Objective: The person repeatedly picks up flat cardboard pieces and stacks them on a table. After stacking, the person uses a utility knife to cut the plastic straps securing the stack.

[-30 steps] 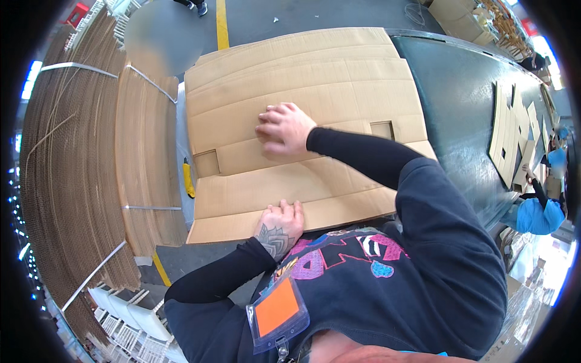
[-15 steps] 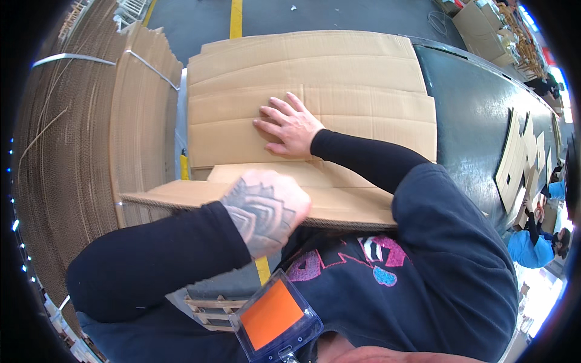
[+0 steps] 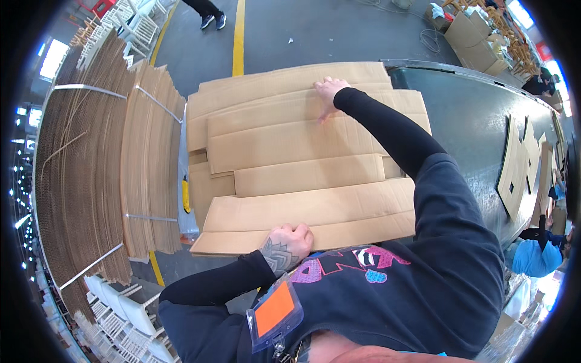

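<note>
Several flat, creased cardboard sheets (image 3: 290,145) lie overlapping in front of me. My left hand (image 3: 289,243), tattooed on its back, curls its fingers over the near edge of the closest cardboard sheet (image 3: 315,209), close to my body. Farther off, my right hand (image 3: 330,95) rests on the far part of the pile, thumb apart from the fingers and slightly blurred. Beneath it are a long folded sheet and the far cardboard sheet (image 3: 254,81). The fingertips of my left hand are partly hidden.
Tall strapped cardboard stacks (image 3: 151,157) stand at the left, with a yellow object (image 3: 186,196) beside the pile. A dark table surface (image 3: 460,121) extends right, bearing cut cardboard pieces (image 3: 514,169). A person in blue (image 3: 535,257) works there. Another person's legs (image 3: 209,13) show far off.
My right hand has moved away from me and to the right. My left hand has come lower with the near sheet, which now lies flatter. More overlapping sheets show between my hands.
</note>
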The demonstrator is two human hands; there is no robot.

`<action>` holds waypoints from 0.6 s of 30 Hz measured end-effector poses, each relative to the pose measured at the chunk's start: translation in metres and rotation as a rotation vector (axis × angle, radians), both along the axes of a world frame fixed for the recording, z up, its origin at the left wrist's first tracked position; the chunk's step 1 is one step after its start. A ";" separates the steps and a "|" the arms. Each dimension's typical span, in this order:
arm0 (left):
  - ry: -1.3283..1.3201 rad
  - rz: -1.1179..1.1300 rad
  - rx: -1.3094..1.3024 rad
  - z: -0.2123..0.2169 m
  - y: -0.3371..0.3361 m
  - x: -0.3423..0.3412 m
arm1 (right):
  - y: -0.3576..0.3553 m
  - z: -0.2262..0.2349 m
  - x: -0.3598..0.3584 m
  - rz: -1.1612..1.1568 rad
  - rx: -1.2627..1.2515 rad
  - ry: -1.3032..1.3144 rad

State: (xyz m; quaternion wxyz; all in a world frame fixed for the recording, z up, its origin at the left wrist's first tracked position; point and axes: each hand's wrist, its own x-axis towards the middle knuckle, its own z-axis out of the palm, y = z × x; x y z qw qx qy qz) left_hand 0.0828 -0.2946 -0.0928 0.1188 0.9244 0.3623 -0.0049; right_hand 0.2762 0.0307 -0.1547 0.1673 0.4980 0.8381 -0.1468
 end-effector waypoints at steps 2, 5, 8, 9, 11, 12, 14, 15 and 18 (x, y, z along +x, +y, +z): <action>0.021 -0.042 -0.008 0.001 0.006 0.005 | 0.011 -0.007 0.018 -0.018 -0.034 -0.058; 0.062 -0.146 -0.195 -0.010 0.012 0.003 | 0.014 -0.016 0.021 0.051 -0.088 -0.009; 0.031 -0.434 -0.891 0.004 0.077 -0.012 | 0.029 -0.025 0.039 0.019 -0.257 0.075; 0.209 -0.384 -1.197 0.029 0.133 0.002 | 0.034 -0.030 0.051 0.005 -0.320 0.071; -0.174 -0.109 -0.456 0.019 0.195 -0.014 | 0.043 -0.027 0.055 0.091 -0.380 0.115; -0.108 0.051 0.003 0.004 0.224 -0.020 | 0.042 -0.027 0.053 0.144 -0.417 0.132; 0.156 0.249 0.047 -0.015 0.273 -0.038 | 0.042 -0.027 0.062 0.218 -0.316 0.198; 0.211 0.335 -0.096 -0.027 0.289 -0.050 | 0.041 -0.025 0.066 0.250 -0.265 0.228; 0.330 0.380 -0.449 -0.053 0.298 -0.085 | 0.025 0.006 0.040 0.224 -0.336 0.077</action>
